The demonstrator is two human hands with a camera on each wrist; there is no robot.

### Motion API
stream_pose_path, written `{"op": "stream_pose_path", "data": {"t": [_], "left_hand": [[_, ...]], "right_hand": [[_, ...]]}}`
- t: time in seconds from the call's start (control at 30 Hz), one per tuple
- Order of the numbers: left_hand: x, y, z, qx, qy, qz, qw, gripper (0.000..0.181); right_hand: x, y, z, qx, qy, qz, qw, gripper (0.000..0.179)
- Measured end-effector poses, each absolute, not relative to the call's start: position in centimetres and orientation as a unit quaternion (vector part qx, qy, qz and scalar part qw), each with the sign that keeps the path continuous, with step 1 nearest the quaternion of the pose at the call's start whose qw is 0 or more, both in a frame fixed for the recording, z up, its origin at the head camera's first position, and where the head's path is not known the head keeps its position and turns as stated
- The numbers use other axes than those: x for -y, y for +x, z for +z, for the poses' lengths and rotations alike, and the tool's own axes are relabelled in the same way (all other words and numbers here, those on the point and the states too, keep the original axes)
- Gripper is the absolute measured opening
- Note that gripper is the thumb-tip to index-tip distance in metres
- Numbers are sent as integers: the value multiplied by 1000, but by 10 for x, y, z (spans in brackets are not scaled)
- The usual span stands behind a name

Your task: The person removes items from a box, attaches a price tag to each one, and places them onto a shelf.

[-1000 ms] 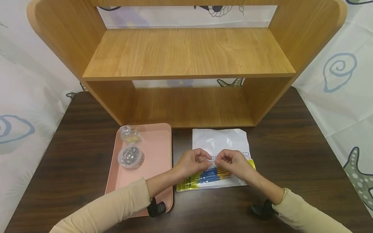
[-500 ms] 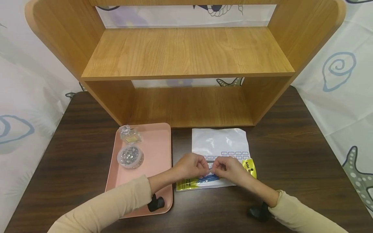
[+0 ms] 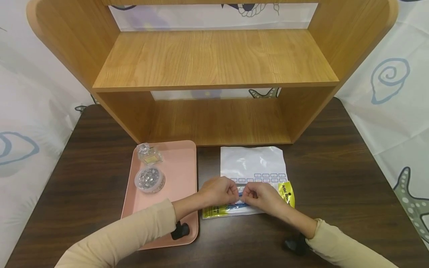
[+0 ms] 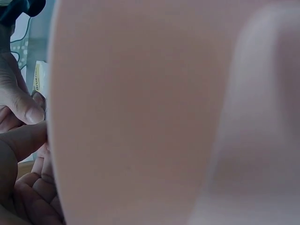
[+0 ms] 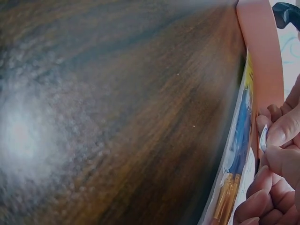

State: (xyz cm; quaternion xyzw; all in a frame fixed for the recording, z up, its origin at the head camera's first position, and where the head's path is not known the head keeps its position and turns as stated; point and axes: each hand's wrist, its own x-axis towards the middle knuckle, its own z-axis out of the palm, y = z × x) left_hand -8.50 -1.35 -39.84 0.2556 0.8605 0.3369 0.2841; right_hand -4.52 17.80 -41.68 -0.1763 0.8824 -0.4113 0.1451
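My left hand and right hand meet fingertip to fingertip over a flat pack of paintbrushes. Between them they pinch a small white label sticker with a blue outline, best seen in the right wrist view. The pack has blue handles showing through its clear front and a yellow header reading "Artist". Behind it lies a white sheet with rows of blue-outlined labels. In the left wrist view, the fingers appear only at the left edge; a blurred pink surface hides the rest.
A pink tray to the left holds a glass bottle and a round clear tub of silvery pieces. A wooden shelf unit stands at the back of the dark table.
Both hands have come slightly nearer to me and lower over the brush pack, uncovering the sheet's label rows and the yellow header. Their fingertips stay close together.
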Motion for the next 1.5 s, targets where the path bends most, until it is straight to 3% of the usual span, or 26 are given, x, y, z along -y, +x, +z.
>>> {"op": "stream_pose_path", "data": {"t": [0.6, 1.5], "left_hand": [[8, -91, -400, -881, 285, 271, 261, 12], [9, -88, -402, -885, 274, 259, 275, 11]], "right_hand": [[-176, -49, -413, -903, -171, -367, 141, 13], [-172, -45, -418, -908, -173, -355, 137, 14]]}}
